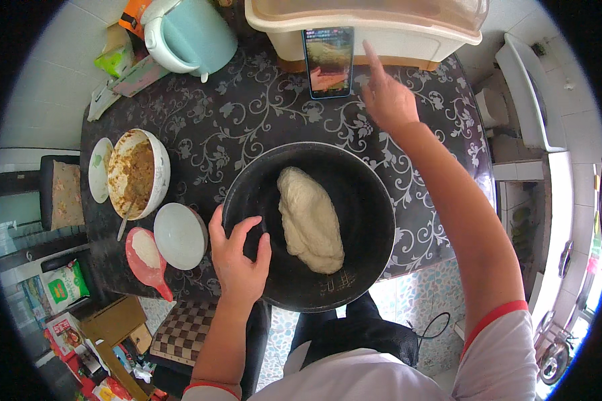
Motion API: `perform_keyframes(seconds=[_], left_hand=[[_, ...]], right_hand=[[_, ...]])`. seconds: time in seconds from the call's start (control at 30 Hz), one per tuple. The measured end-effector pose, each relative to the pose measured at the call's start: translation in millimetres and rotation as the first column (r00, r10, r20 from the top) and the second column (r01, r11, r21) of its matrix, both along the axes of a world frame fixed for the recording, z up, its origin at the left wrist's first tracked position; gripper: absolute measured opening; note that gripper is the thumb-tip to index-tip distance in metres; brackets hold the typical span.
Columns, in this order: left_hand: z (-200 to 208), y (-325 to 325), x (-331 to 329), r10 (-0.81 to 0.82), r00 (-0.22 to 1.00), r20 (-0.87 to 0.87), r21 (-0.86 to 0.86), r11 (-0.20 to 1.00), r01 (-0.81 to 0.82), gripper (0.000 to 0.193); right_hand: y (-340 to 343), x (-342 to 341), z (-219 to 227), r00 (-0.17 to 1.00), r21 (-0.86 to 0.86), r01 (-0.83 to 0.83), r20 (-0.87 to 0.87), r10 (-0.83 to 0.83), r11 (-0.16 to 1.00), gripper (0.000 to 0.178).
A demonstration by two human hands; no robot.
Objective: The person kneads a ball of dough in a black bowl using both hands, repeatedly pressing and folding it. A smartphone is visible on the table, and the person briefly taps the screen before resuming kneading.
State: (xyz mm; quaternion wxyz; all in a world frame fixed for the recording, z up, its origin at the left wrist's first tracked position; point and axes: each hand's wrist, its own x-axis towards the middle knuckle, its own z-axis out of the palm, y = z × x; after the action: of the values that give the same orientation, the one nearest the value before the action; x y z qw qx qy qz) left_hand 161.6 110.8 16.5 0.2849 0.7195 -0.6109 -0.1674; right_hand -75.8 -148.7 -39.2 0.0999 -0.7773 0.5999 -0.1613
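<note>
A long lump of pale dough (310,220) lies in a wide black pan (371,220) at the table's near edge. My left hand (239,257) is over the pan's left rim, fingers spread and holding nothing; I cannot tell whether it touches the rim. Reaching far forward, my right hand (389,97) points its index finger beside a phone (329,63). The phone leans upright against a cream bin, its screen lit with a picture of a hand and dough. The right hand's other fingers are curled in, and nothing shows in them.
Left of the pan are a white bowl (180,236), a red scoop of flour (144,257) and a bowl of brown filling (140,170) with a spoon. A light-blue kettle (197,40) stands at the back left, beside the cream bin (394,40). A checkered stool (184,332) is below.
</note>
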Motion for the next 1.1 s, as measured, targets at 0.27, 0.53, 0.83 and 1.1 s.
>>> perform_keyframes(seconds=[0.27, 0.53, 0.83, 1.1], left_hand=[[2, -2, 1, -0.035, 0.999, 0.028, -0.029, 0.999, 0.035, 0.030], [3, 0, -1, -0.033, 0.997, 0.072, -0.041, 0.999, 0.036, 0.029], [1, 1, 0, -0.030, 0.996, 0.085, -0.028, 0.999, 0.032, 0.030], [2, 2, 0, -0.028, 0.995, 0.092, -0.020, 0.999, 0.030, 0.033]], right_hand=[[29, -5, 5, 1.000, 0.100, 0.016, -0.004, -0.016, 0.995, 0.084], [45, -15, 7, 1.000, 0.151, 0.011, -0.010, -0.010, 0.989, 0.081], [60, -19, -7, 0.999, 0.173, -0.045, -0.022, 0.050, 0.984, 0.071], [65, -9, 3, 0.998, 0.268, -0.048, 0.040, 0.039, 0.962, 0.057]])
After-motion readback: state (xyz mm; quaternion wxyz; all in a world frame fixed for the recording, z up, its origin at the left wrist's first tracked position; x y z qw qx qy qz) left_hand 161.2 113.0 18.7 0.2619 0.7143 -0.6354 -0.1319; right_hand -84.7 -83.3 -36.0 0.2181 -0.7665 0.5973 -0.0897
